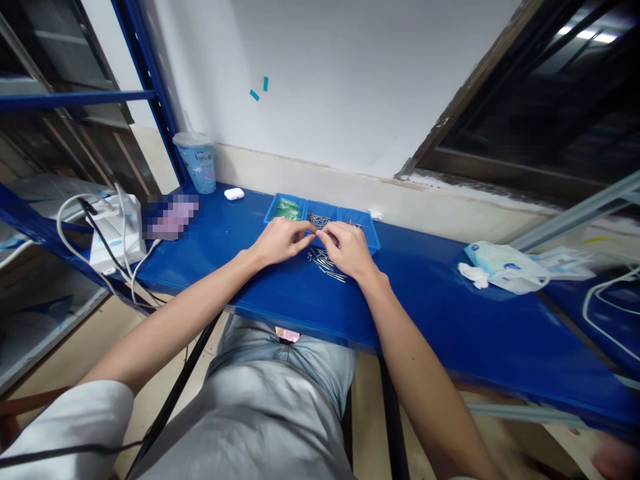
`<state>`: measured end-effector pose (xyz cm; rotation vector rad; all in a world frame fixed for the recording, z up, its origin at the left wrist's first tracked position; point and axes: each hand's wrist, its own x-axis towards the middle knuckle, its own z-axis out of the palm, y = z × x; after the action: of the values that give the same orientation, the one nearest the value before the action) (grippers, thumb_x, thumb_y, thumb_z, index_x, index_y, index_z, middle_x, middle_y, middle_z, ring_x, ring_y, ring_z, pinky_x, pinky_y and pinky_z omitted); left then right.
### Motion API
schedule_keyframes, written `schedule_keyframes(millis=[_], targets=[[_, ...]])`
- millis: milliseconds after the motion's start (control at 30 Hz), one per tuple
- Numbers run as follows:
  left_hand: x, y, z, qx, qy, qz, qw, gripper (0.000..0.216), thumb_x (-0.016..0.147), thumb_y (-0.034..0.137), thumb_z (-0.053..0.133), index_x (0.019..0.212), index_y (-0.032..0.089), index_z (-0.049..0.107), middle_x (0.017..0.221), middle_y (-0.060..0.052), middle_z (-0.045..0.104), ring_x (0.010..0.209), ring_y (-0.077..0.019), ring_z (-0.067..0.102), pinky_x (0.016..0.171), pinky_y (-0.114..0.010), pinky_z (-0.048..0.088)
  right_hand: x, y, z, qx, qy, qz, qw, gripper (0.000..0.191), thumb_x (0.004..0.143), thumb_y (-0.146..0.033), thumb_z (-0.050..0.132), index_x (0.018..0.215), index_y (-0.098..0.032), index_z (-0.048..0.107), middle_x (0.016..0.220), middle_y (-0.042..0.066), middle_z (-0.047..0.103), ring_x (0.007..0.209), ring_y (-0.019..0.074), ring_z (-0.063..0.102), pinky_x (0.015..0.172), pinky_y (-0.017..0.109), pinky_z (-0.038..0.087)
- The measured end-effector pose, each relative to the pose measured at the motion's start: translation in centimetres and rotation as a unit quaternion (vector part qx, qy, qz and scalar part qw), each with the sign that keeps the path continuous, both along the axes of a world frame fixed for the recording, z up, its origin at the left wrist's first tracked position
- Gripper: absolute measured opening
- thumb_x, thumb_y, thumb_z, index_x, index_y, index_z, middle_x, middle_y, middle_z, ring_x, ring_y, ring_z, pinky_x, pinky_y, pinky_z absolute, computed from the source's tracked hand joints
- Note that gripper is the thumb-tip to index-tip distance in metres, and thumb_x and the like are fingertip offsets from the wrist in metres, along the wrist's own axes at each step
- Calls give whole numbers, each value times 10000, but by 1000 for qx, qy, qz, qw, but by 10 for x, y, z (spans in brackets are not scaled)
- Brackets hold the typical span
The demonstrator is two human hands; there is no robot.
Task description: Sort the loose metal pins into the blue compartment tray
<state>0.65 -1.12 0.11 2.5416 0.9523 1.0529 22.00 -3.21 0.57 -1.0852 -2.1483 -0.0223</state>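
My left hand [280, 239] and my right hand [346, 248] meet fingertip to fingertip over the blue bench [435, 300]. Both are curled in a pinch around something small and thin between them, too small to name. Under and beside my right hand lies a loose pile of thin metal pins [325, 262]. Just behind the hands stands a blue tray [370, 230] with three compartments: green parts [287, 209] on the left, metal pins [317, 219] in the middle.
A lidded drink cup [196, 160] and a white earbud case [234, 194] stand at the back left. White device with cables [114, 230] sits at the left edge. A tissue pack [503, 268] lies at right, more cables [607, 300] beyond it.
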Motion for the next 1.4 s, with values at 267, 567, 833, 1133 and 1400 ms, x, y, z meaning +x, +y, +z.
schedule_keyframes(millis=[267, 567, 833, 1133, 1400], targets=[[0, 2, -2, 11, -20, -11, 1000, 241, 974, 287, 576, 1082, 166, 754, 804, -27, 747, 665, -139, 615, 676, -258, 440, 0, -1, 0, -5, -16, 0, 1000, 429, 1076, -384, 489, 680, -224, 526, 711, 28, 625, 667, 179, 524, 682, 326, 332], [2, -1, -1, -4, -28, -37, 999, 179, 975, 273, 562, 1010, 165, 700, 764, -10, 725, 654, -131, 624, 669, -253, 446, -1, -2, 1, -5, -23, 11, 1000, 433, 1078, -398, 478, 688, -223, 548, 712, 36, 643, 668, 184, 535, 679, 326, 343], [1, 0, -1, -23, -43, -47, 998, 108, 942, 269, 578, 985, 187, 634, 792, -6, 729, 710, -146, 678, 687, -250, 489, -2, -6, 4, -57, -2, 6, 998, 338, 1034, -483, 570, 825, -226, 639, 700, 11, 658, 608, 172, 533, 644, 304, 356], [0, -2, 1, -28, -44, -53, 997, 85, 930, 251, 577, 983, 191, 608, 811, -7, 746, 734, -150, 705, 707, -251, 514, -3, -8, 6, -75, -5, 4, 997, 304, 1031, -459, 574, 849, -230, 656, 699, 8, 665, 612, 180, 556, 645, 301, 357], [0, 0, -2, -27, -66, -47, 996, 89, 950, 276, 582, 971, 193, 603, 827, -14, 756, 750, -152, 726, 711, -247, 535, -2, -7, 5, -81, -8, 5, 997, 235, 1038, -437, 563, 1012, -242, 691, 715, 3, 701, 633, 201, 614, 656, 303, 373]])
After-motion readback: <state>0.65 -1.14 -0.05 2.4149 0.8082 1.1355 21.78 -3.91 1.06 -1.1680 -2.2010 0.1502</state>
